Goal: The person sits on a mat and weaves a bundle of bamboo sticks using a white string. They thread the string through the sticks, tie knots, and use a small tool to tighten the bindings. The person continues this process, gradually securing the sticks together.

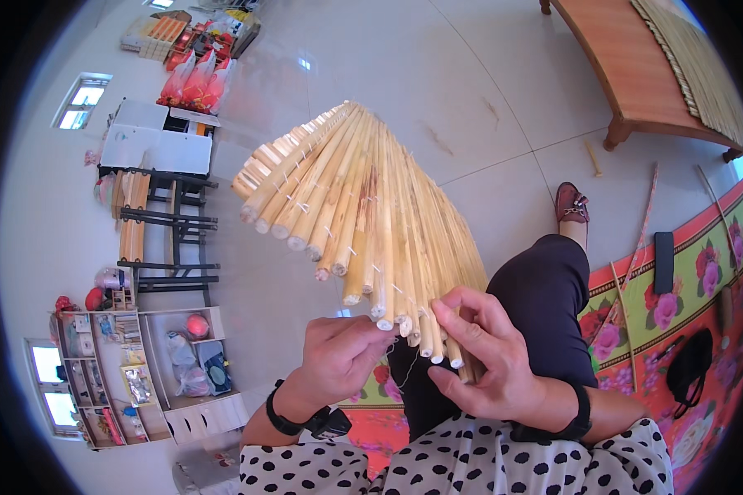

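Note:
A mat of pale yellow plant stalks (363, 206), bound side by side with white thread, fans out from my lap and folds over at its far left end. Its cut stalk ends face me. My left hand (338, 355) is closed in a pinch at the near ends of the stalks. On the right, my right hand (487, 355) grips the mat's near edge, thumb below and fingers on top. A thin loose thread (406, 373) hangs between the hands. The left fingertips are partly hidden, so whether they also hold thread cannot be told.
A low wooden table (611, 66) bears another stalk mat (693, 58). On the floral cloth (619, 313) at right lie a black phone (663, 262), thin sticks (623, 326) and a black strapped item (690, 371). Shelves (99, 371) and stacked black-legged furniture (173, 223) stand at left.

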Demonstrator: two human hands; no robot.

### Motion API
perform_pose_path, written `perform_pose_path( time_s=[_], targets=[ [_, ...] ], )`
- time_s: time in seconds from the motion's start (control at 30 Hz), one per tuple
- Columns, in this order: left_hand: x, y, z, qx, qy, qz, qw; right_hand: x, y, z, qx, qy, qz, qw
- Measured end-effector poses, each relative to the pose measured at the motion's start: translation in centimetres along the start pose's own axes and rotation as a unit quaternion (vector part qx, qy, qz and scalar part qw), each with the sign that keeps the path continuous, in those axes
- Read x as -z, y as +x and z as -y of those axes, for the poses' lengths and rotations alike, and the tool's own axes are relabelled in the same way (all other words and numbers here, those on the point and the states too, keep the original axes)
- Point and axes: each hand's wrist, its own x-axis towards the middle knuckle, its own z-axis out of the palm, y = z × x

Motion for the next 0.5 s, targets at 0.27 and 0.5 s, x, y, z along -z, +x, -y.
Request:
perform_pose_path(
  time_s=[0.27, 0.5],
  targets=[
    [-0.73, -0.44, 0.25, 0.026, -0.016, -0.008, 0.999, -0.16, 0.12, -0.03, 0.013, 0.011, -0.031, 0.999],
    [-0.91, -0.04, 0.12, 0.011, 0.01, -0.023, 1.0, 0.06, 0.43, 0.04, 0.021, 0.013, -0.02, 0.999]
  ],
)
